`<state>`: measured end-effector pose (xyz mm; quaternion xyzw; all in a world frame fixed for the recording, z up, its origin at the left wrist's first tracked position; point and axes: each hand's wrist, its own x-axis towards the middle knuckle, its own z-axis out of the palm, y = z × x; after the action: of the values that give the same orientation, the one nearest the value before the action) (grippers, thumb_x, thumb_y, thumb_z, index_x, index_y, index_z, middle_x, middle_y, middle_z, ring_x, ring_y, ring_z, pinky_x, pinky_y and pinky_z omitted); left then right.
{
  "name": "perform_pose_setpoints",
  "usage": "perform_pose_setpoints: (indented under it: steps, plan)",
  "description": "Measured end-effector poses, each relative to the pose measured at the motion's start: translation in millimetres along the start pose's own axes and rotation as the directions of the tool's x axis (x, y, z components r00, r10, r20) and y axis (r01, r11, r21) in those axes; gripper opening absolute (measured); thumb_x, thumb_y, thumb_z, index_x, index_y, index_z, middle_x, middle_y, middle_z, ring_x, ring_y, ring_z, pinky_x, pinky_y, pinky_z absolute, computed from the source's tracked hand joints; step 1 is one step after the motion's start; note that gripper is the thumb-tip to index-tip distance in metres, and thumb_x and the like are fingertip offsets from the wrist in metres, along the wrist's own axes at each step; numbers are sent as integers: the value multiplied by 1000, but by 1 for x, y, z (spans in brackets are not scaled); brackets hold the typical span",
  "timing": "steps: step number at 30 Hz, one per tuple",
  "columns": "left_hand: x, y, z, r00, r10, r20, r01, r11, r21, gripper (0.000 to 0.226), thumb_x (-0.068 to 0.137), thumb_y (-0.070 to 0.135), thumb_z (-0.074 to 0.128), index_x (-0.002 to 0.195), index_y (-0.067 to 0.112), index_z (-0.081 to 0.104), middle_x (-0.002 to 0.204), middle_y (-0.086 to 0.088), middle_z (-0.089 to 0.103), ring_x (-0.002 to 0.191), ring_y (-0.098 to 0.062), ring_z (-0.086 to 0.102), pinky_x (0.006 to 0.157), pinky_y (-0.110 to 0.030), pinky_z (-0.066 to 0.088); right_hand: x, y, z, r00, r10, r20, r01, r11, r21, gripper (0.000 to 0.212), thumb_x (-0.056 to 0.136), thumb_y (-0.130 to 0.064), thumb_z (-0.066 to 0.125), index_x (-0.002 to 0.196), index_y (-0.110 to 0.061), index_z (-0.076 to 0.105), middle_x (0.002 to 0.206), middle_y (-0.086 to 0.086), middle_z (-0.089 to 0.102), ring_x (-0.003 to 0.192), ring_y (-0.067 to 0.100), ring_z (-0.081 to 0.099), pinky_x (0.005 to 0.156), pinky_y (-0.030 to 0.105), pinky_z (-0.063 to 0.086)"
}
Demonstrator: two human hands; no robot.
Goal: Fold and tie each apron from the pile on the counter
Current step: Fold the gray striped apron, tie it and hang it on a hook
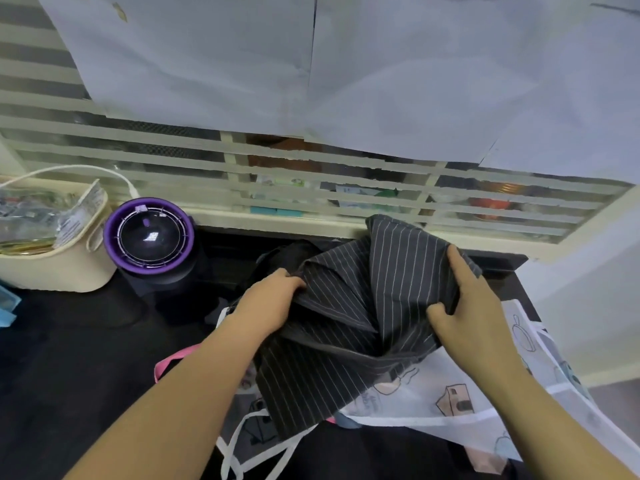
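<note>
Striped apron [363,306], bunched in folds, spans both hands toward the back edge of the counter [69,358]. Left hand [273,296] clutches its left fold; right hand [464,306] pinches its right edge, thumb in front. Its lower part lies on a white apron [450,403] reaching the counter's right edge. Bare dark counter shows front left; a basket [62,268] and a purple-rimmed jar [149,235] stand at back left.

The apron [363,306] lies on the pile [450,393] (on the counter [69,358]); basket [52,258] at nine o'clock, device [149,237] just right of it.
</note>
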<state>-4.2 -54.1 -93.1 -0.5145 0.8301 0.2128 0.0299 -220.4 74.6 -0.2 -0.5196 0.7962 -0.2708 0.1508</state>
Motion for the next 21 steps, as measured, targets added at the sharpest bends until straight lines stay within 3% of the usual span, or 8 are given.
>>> perform_pose_setpoints:
  steps: [4,7,9,12,15,17,19,21]
  plan:
    - [-2,-1,-10,981,40,-188,-91,957,-274,16,91,19,61,104,23,69,97,9,63,94,-10,58,79,-23,42,7,-2,2,1000,-14,7,14,998,-53,82,87,-3,55,153,-25,13,145,14,35,68,0,42,62,12,34]
    - [-2,2,-20,981,27,-191,-126,839,-529,8,89,28,65,81,29,66,77,14,62,76,-3,57,67,-21,37,11,-10,12,993,-86,84,97,987,-129,83,89,-17,60,153,-25,8,142,15,37,90,15,50,79,26,42]
    - [-2,5,-25,984,62,-167,-146,817,-559,7,90,27,64,87,33,66,82,16,62,80,-2,57,73,-21,40,15,-17,21,984,-100,148,125,978,-164,88,88,-30,65,153,-25,7,146,13,35,114,25,52,94,34,44]
    - [-7,4,-34,989,148,1,-137,919,-370,40,90,21,64,126,37,56,111,11,54,107,-9,53,95,-26,42,17,-22,27,981,-63,186,92,984,-154,92,86,-36,67,153,-24,6,153,10,28,126,26,47,102,35,40]
    - [-12,2,-45,938,92,335,-76,995,-61,48,86,35,65,133,37,53,133,6,45,121,-16,46,105,-35,40,16,-16,24,992,-34,126,48,993,-111,88,86,-31,68,153,-24,10,153,11,28,132,28,40,105,38,38]
    - [-6,10,-50,971,54,234,-51,999,-18,37,87,45,61,123,36,62,133,7,48,122,-18,46,104,-40,38,13,-13,21,996,-34,86,42,994,-101,86,87,-28,68,153,-25,13,151,10,31,133,28,39,105,38,38]
    - [11,24,-47,996,85,-39,-87,995,-49,28,93,38,56,118,30,65,130,4,51,118,-19,49,101,-40,41,11,-13,18,997,-50,61,55,995,-86,85,87,-25,68,152,-24,14,151,8,32,133,25,39,106,36,36]
    - [31,38,-36,979,163,-121,-160,986,38,33,95,25,53,127,25,58,134,0,49,120,-22,49,98,-39,43,9,-13,16,997,-60,46,64,995,-78,84,87,-24,67,152,-25,14,151,7,33,132,24,39,105,33,35]
